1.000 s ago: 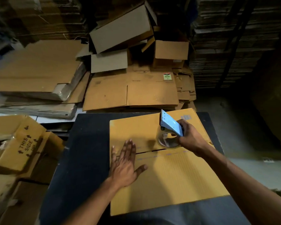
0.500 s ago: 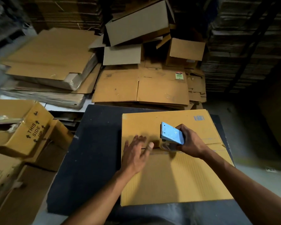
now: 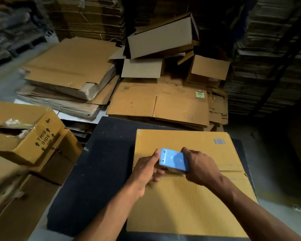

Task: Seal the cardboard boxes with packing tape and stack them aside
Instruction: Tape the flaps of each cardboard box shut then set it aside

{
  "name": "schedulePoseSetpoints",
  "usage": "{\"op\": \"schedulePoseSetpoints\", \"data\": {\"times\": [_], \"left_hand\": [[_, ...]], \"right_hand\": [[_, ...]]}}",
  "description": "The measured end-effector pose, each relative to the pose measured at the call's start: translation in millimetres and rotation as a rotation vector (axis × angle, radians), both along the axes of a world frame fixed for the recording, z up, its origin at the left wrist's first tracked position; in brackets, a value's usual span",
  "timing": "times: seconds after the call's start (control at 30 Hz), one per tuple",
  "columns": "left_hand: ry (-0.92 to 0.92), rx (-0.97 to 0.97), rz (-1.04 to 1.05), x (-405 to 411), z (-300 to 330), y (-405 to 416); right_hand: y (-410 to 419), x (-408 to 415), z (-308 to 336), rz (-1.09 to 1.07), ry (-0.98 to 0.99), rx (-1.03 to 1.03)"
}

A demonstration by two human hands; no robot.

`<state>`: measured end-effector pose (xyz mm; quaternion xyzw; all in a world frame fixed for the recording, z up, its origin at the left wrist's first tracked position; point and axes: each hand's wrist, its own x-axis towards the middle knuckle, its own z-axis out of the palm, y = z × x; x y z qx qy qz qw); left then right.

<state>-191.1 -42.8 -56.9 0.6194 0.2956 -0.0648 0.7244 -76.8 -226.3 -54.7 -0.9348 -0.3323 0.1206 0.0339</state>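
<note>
Both my hands meet at the blue tape dispenser (image 3: 173, 160) at frame centre — right hand (image 3: 198, 166) gripping it, left hand (image 3: 147, 168) pinching at its left end — over the box (image 3: 189, 202) seam running left-right.

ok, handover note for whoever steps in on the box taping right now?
Right hand: grips the blue tape dispenser at the left part of the box's centre seam.
Left hand: at the dispenser's left end, fingers curled under it; whether it pinches tape is hidden.
Box: flaps closed, flat on the dark table.
Done: flaps folded. No tape visible along the seam.
Left: tape the seam, then stack the box aside.
</note>
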Motion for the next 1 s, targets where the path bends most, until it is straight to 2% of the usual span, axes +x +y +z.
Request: {"op": "schedulePoseSetpoints", "data": {"times": [0.07, 0.17, 0.3, 0.33, 0.4, 0.5, 0.6, 0.73, 1.0], "left_hand": [[0.011, -0.067, 0.038, -9.1, -0.3, 6.6], [0.050, -0.315, 0.219, -17.5, -2.5, 13.0], [0.102, -0.389, 0.360, -14.6, -7.2, 17.9], [0.117, -0.370, 0.382, -12.2, -6.0, 19.0], [0.123, -0.208, 0.378, -8.9, -4.4, 25.6], [0.036, 0.002, 0.397, -6.6, 5.7, 35.2], [-0.040, 0.027, 0.418, -2.9, 20.1, 41.8], [-0.027, 0.093, 0.458, -13.5, 21.6, 79.6], [0.071, 0.169, 0.440, -19.4, -26.6, 94.2]], "right_hand": [[5.0, -1.5, 0.6, 0.052, -0.038, -0.002], [11.4, -0.6, 0.3, 0.083, 0.011, 0.074], [25.7, -0.9, 8.0, 0.129, 0.075, 0.161], [28.2, 0.5, 12.0, 0.137, 0.085, 0.164], [31.6, 3.5, 23.1, 0.163, 0.105, 0.135], [32.7, 4.4, 49.8, 0.198, 0.175, 0.127], [30.5, 6.4, 85.4, 0.210, 0.146, 0.165], [10.1, 14.5, 114.2, 0.203, 0.076, 0.042], [15.7, 24.4, 59.1, 0.214, 0.061, -0.160]]}}
